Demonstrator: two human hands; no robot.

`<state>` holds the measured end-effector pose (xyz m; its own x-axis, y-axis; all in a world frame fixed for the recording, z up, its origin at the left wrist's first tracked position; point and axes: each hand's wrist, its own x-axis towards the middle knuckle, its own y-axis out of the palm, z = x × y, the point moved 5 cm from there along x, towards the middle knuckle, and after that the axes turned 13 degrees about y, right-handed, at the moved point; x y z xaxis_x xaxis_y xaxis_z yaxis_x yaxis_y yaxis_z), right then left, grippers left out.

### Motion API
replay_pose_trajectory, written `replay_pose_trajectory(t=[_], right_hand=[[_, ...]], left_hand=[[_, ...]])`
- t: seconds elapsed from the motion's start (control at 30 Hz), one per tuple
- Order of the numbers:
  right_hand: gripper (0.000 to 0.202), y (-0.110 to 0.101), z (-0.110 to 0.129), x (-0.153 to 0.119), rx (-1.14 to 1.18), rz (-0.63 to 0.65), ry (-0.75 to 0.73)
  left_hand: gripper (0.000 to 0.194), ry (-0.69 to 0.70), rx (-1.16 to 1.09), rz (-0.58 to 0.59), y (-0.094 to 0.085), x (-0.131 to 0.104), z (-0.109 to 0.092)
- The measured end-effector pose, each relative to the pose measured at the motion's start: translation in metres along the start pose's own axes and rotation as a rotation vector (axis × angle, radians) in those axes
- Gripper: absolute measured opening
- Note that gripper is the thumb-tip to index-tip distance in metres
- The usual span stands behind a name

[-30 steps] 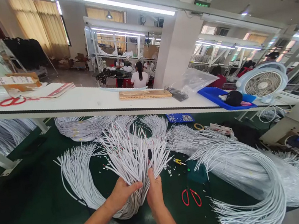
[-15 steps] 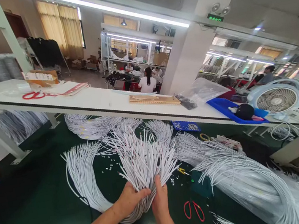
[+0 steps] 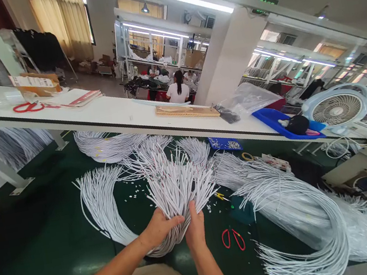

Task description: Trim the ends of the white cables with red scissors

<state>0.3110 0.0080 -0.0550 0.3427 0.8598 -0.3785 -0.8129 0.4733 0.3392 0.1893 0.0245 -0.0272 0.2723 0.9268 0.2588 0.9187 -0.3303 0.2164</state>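
A thick bundle of white cables [image 3: 174,189] stands with its cut ends fanned upward in the middle of the green work surface [image 3: 62,235]. My left hand [image 3: 160,229] is wrapped round the bundle's left side, its thumb lying across the front. On the right side my right hand [image 3: 195,225] grips the same bundle, thumb up; its other fingers are partly hidden. The bundle's lower part curves away to the left behind my left hand, near a looped fan of cables [image 3: 104,199]. Red-handled scissors [image 3: 233,239] lie right of my right hand.
More white cables [image 3: 294,203], partly in clear plastic, fill the right side. Yellow pliers [image 3: 221,196] lie beyond my right hand. A white shelf [image 3: 116,116] crosses behind, bearing a blue tray [image 3: 274,127] and a fan [image 3: 338,111]. A person [image 3: 178,90] sits far back.
The view has shifted slightly, and more of my lap shows. Both hands keep their hold on the bundle, which looks little changed.
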Motion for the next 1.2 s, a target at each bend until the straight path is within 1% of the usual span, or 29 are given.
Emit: replay_pose_trajectory(t=[0.1, 0.17, 0.27, 0.37, 0.47, 0.67, 0.77, 0.9, 1.0, 1.2], right_hand=[[0.057, 0.001, 0.001, 0.000, -0.005, -0.001, -0.015], [0.057, 0.001, 0.001, 0.001, -0.010, 0.006, -0.023], [0.059, 0.000, 0.000, 0.002, -0.010, 0.005, -0.035], [0.059, 0.000, -0.001, 0.004, -0.009, 0.022, -0.056], [0.058, 0.002, -0.002, 0.005, 0.000, 0.052, -0.062], [0.057, 0.003, -0.002, 0.007, 0.028, 0.080, -0.070], [0.058, 0.003, -0.004, 0.008, 0.053, 0.073, -0.043], [0.057, 0.003, -0.004, 0.007, 0.077, 0.069, -0.028], [0.056, 0.003, -0.004, 0.007, 0.071, 0.057, -0.031], [0.058, 0.000, -0.007, 0.010, 0.052, 0.053, -0.018]], left_hand=[[0.043, 0.003, -0.036, -0.001, 0.000, 0.002, 0.001], [0.044, 0.008, -0.028, 0.007, 0.000, 0.003, 0.002], [0.045, -0.007, -0.004, -0.013, -0.001, 0.004, 0.003], [0.046, -0.040, -0.024, -0.037, -0.001, 0.005, 0.000], [0.047, -0.041, -0.030, -0.028, -0.001, 0.007, -0.003], [0.047, -0.016, 0.052, -0.003, -0.003, 0.008, -0.001], [0.047, -0.029, 0.067, 0.009, -0.003, 0.008, 0.001], [0.051, -0.034, 0.091, -0.015, -0.005, 0.007, 0.002], [0.048, -0.032, 0.127, 0.007, -0.005, 0.007, 0.002], [0.041, 0.039, 0.228, 0.014, -0.011, 0.012, -0.008]])
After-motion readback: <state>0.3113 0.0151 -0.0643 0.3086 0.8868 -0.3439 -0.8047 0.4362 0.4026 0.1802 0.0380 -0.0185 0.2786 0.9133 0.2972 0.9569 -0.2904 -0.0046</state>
